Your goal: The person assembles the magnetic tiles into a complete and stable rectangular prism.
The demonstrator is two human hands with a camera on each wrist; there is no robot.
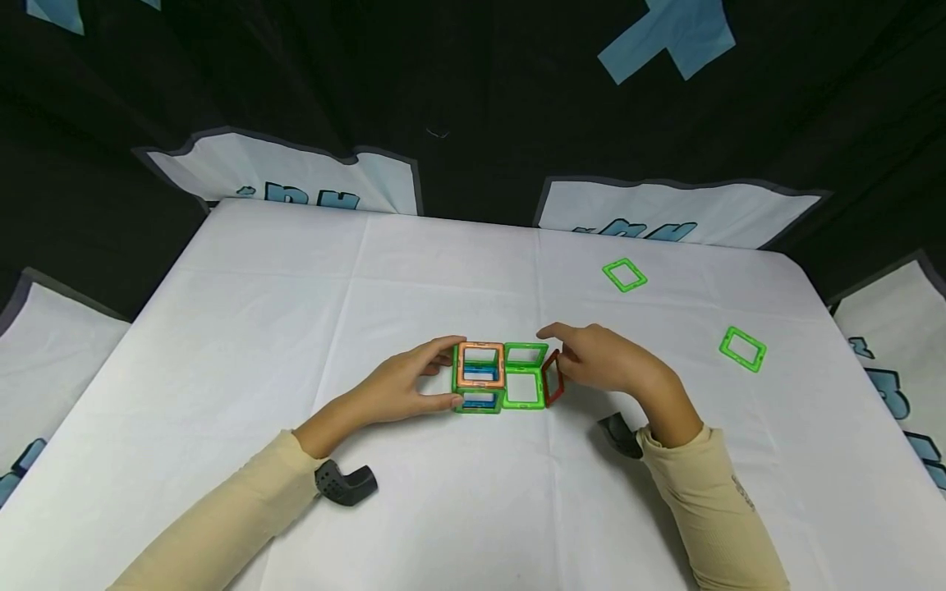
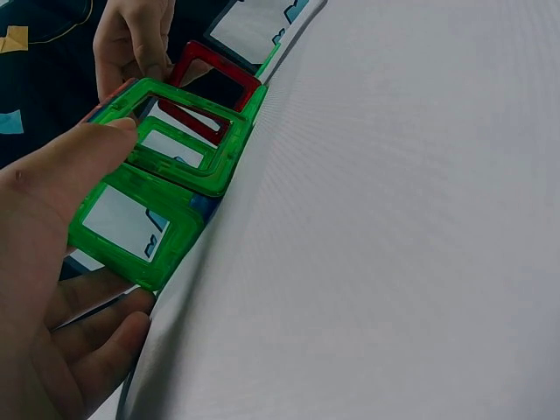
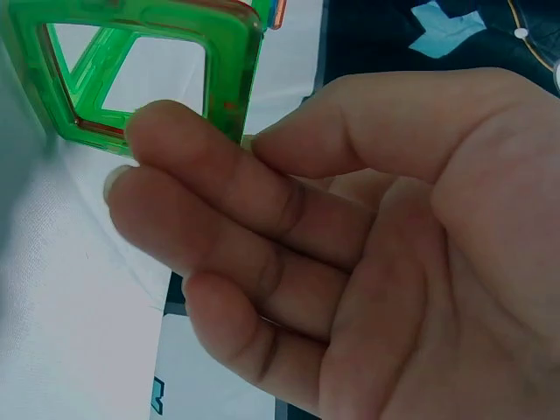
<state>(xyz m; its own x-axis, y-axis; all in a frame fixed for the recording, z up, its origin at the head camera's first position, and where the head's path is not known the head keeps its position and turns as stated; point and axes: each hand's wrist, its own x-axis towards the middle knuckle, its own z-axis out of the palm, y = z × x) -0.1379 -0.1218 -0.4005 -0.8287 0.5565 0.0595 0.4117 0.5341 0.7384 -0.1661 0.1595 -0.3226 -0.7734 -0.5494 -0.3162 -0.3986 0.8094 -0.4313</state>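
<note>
My left hand (image 1: 399, 383) grips a small cube of magnetic tiles (image 1: 480, 349), thumb at its near face and fingers round its left and far sides. Orange frames the cube's top, with green sides and blue at its base. Joined to its right are a flat green tile (image 1: 524, 405) and another green tile (image 1: 538, 348) along the back. A red tile (image 1: 548, 397) stands tilted at the right end. Close against the red tile, my right hand (image 1: 609, 359) has its index finger stretched toward the back green tile. In the right wrist view, its other fingers (image 3: 210, 219) bend loosely beside a green frame (image 3: 229, 87).
Two loose green tiles, one at the back (image 1: 636, 284) and one farther right (image 1: 757, 359), lie on the white-covered table (image 1: 414, 509). A black curtain (image 1: 480, 107) hangs behind the far edge. Dark devices (image 1: 346, 484) are worn at both wrists.
</note>
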